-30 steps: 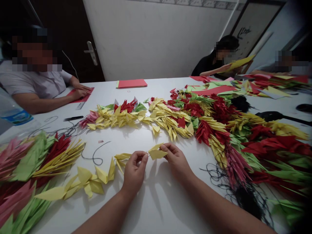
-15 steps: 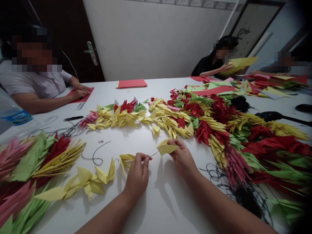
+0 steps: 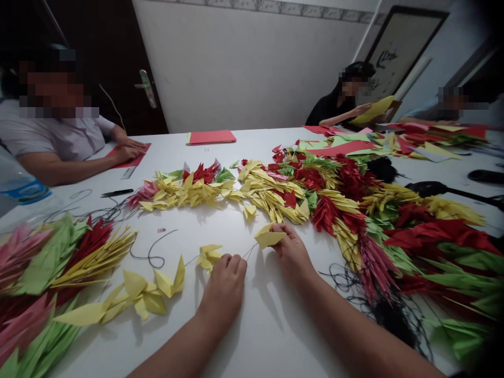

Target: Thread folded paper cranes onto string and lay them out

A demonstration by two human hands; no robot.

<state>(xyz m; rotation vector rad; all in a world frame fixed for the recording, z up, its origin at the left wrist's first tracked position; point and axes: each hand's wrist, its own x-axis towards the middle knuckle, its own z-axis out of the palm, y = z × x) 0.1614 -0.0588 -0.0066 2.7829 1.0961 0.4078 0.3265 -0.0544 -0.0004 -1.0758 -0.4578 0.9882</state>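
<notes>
Left hand [image 3: 223, 290] and right hand [image 3: 290, 252] now drawn further apart at 6 o'clock, a thin thread [image 3: 249, 253] taut between them.

The left hand is clenched on the thin thread, while the right hand pinches a folded yellow paper piece [image 3: 269, 238] at its far end. A second folded yellow piece [image 3: 208, 256] sits on the thread just beside the left hand. A row of folded yellow paper shapes [image 3: 144, 290] lies at 8 o'clock on the white bench [image 3: 252, 331]. A clear plastic bottle [image 3: 19, 181] at 10 o'clock has a blue label, unreadable.
</notes>
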